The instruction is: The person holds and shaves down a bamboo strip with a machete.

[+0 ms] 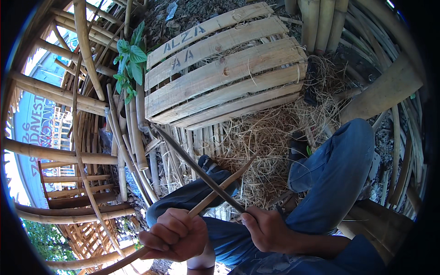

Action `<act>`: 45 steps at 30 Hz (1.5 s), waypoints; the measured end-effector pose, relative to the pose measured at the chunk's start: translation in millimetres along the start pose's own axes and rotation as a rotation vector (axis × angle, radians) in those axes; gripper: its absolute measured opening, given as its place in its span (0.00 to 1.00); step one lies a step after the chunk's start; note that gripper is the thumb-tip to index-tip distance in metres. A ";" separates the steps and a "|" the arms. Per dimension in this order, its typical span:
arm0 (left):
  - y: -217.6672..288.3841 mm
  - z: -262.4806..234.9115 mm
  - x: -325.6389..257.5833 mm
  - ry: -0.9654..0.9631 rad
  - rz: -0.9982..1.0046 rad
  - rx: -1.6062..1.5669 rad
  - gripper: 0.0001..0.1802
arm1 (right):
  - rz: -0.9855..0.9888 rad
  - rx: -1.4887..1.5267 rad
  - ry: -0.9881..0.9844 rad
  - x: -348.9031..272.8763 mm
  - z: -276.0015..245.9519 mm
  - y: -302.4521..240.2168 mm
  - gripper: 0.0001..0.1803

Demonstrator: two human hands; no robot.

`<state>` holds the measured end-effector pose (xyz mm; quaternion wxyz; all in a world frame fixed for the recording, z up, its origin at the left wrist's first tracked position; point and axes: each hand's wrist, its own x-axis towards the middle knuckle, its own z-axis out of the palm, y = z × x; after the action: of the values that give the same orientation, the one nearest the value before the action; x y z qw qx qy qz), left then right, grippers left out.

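Observation:
My left hand (176, 234) is closed in a fist round a bamboo strip (229, 180), which runs from the lower left up to a tapered tip in front of the wooden crate. In my right hand (266, 229) is the grip end of a long knife (192, 165), its dark blade pointing up and to the left. The blade crosses the bamboo strip just above my hands, and the two appear to touch. My fingers hide the knife's handle.
A slatted wooden crate (224, 68) stands ahead of my knees. Pale shavings (266, 146) heap between my feet. Bamboo poles (64, 153) form a frame on the left, and more thick bamboo (380, 91) lies at the right. A green plant (133, 59) grows beside the crate.

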<state>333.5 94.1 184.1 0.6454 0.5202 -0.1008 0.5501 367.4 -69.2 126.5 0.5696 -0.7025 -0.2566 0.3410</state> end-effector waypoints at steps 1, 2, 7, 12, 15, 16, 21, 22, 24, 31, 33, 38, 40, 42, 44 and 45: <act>-0.2 0.4 -0.2 0.001 0.001 -0.017 0.25 | 0.002 -0.012 -0.003 1.0 -0.7 0.1 0.14; 0.0 -0.8 -1.0 0.001 0.000 -0.015 0.25 | 0.005 -0.024 -0.006 1.5 -1.0 0.2 0.14; 0.7 -3.0 -1.2 -0.019 0.016 -0.004 0.25 | -0.015 -0.017 0.003 2.1 -1.0 -1.9 0.14; 1.0 -5.6 -0.1 -0.022 0.010 -0.013 0.25 | 0.048 -0.016 -0.013 4.2 -0.2 -1.1 0.13; 2.4 -2.0 -3.3 -0.002 0.019 -0.003 0.25 | -0.068 -0.052 0.035 1.9 1.6 -0.5 0.14; 1.4 -0.3 -3.3 0.018 0.035 0.007 0.25 | -0.014 -0.038 0.011 4.5 0.9 3.3 0.14; 2.0 -1.9 -2.2 -0.023 0.011 -0.032 0.25 | -0.032 -0.020 0.027 1.7 1.8 -1.2 0.14; 1.5 -0.6 -1.7 -0.015 0.021 -0.023 0.25 | -0.002 -0.018 0.011 3.5 0.6 3.2 0.14; 1.3 -2.8 -3.1 -0.016 0.019 -0.019 0.25 | 0.027 -0.017 -0.005 5.1 -0.4 3.1 0.14; 1.6 -0.6 -4.1 -0.035 0.005 -0.007 0.25 | 0.022 -0.068 0.016 3.0 2.4 4.2 0.14; 4.2 -2.9 -3.5 -0.037 -0.003 -0.012 0.25 | 0.074 -0.044 0.019 5.1 1.3 1.3 0.14; 1.0 -2.3 -2.8 0.006 0.018 -0.002 0.25 | 0.055 -0.088 -0.016 0.5 -1.2 -10.0 0.15; -2.0 -4.4 -5.0 0.000 0.021 0.018 0.25 | 0.092 -0.093 -0.009 3.1 0.9 3.0 0.15; 0.1 -4.7 -1.6 -0.029 0.019 -0.001 0.25 | 0.124 -0.100 -0.009 5.5 -2.2 4.1 0.15; 3.5 -6.0 -2.8 -0.054 -0.005 -0.018 0.25 | 0.035 -0.093 -0.034 1.3 -0.6 -11.2 0.16; 4.0 -6.2 -3.7 -0.036 -0.006 -0.009 0.25 | 0.004 -0.068 -0.005 -2.4 1.9 -13.1 0.17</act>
<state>326.0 96.1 181.0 0.6474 0.5273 -0.1133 0.5385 364.8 -66.9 139.4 0.5439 -0.7211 -0.2684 0.3350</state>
